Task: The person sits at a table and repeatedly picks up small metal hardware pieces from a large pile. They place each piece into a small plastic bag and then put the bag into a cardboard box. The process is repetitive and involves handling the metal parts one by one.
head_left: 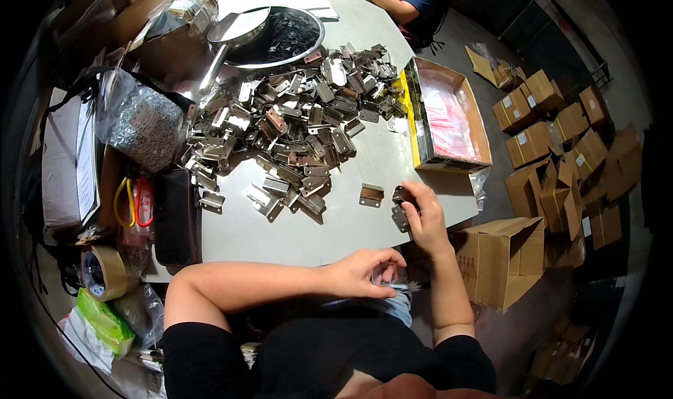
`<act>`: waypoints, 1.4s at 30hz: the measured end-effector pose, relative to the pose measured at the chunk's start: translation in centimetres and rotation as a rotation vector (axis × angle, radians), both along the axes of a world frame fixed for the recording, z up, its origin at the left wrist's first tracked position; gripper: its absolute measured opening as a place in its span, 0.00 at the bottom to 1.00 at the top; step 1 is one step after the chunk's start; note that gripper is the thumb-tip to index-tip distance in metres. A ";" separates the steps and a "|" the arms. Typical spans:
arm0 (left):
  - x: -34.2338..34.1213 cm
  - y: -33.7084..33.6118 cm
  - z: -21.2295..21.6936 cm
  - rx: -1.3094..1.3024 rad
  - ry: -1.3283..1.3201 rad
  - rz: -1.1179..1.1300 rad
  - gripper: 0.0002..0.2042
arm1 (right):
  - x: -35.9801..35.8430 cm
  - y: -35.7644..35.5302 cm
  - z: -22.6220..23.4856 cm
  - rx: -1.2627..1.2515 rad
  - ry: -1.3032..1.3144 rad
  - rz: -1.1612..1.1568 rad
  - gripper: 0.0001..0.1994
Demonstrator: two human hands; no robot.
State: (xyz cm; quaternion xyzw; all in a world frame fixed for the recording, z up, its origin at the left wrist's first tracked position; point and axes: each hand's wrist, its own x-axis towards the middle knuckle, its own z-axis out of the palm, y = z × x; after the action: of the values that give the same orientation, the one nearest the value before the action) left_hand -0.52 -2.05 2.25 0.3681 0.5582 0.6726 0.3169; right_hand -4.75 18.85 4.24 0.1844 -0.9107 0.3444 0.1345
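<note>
While the left hand (pixel 359 273) sat just off the near edge, close to the lap, its thumb and fingers were curled around a small clear bag (pixel 383 276) with a red edge. The right hand (pixel 426 220), nearer the right corner of the surface (pixel 336 234), grasped a few dark metal brackets (pixel 400 219) between thumb and fingers; I could make out flat plates with drilled holes and rounded corners, one sticking out below another. Whether they touched the surface underneath, I couldn't tell.

Just left of them lay a single bracket (pixel 371 195), bent lengthwise, its lower flange silvery and pierced with holes, its upper face brownish where it caught the light. Past that spread a broad heap of similar brackets (pixel 280 143), tumbled at all angles, some bright as mirrors, others dull or coppery. To the heap's right stood an open cardboard box (pixel 452 166) with clear, red-striped bags (pixel 444 115) inside. Behind the heap was a steel bowl (pixel 322 36) of small dark pieces (pixel 291 35), and at the far side a co-worker (pixel 424 3) in dark blue sleeves sat by the surface.
</note>
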 end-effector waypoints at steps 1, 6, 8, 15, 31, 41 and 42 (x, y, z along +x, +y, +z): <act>0.0 0.0 0.0 -0.015 -0.004 -0.001 0.24 | 0.2 0.1 0.0 -0.061 -0.027 -0.047 0.16; -0.2 -0.1 0.2 -0.040 0.037 -0.008 0.24 | 0.6 0.7 -0.4 -0.136 -0.003 -0.208 0.15; -0.2 -0.1 0.2 -0.048 0.027 -0.011 0.24 | 0.8 0.6 -0.3 -0.077 0.015 -0.218 0.12; -0.2 -0.1 0.3 -0.062 0.060 -0.010 0.24 | 2.5 -0.6 -0.2 0.257 0.242 -0.188 0.11; -0.2 0.0 0.2 -0.066 0.013 -0.022 0.23 | 2.2 -1.0 0.8 -0.212 -0.015 -0.401 0.04; -0.2 0.2 0.0 -0.062 0.035 -0.021 0.23 | 0.5 1.4 -0.3 -0.440 -0.091 -0.428 0.05; -0.2 0.1 0.0 -0.062 0.033 -0.019 0.23 | 0.5 0.8 -0.1 -0.274 -0.052 -0.383 0.05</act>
State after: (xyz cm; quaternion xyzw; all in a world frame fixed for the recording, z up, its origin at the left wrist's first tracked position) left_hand -0.71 -1.95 2.27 0.3744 0.5805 0.6456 0.3255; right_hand -4.24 19.69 4.18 -0.0204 -0.8770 0.4374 0.1977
